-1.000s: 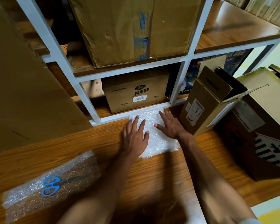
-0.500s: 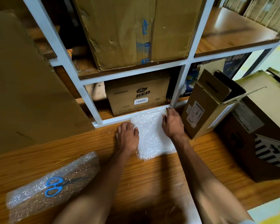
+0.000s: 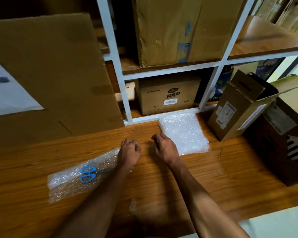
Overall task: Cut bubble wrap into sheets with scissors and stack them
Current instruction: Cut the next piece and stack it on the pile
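A stack of cut bubble wrap sheets [image 3: 184, 133] lies flat on the wooden table [image 3: 213, 177], up against the white shelf frame. A longer piece of bubble wrap [image 3: 76, 179] lies at the left front, with blue-handled scissors [image 3: 88, 173] resting on top of it. My left hand [image 3: 129, 152] hovers over that piece's right end with fingers loosely curled, holding nothing. My right hand [image 3: 165, 147] sits just left of the stack's near corner, fingers also curled and empty.
A white shelf frame [image 3: 126, 100] with cardboard boxes [image 3: 169, 97] stands behind the table. A flat cardboard sheet [image 3: 50, 74] leans at the left. An open carton [image 3: 236, 107] and a larger box [image 3: 282, 134] crowd the right side.
Both hands have left the stacked sheets and drawn back toward me and leftward. The view has shifted left, showing more of the loose piece with the scissors.
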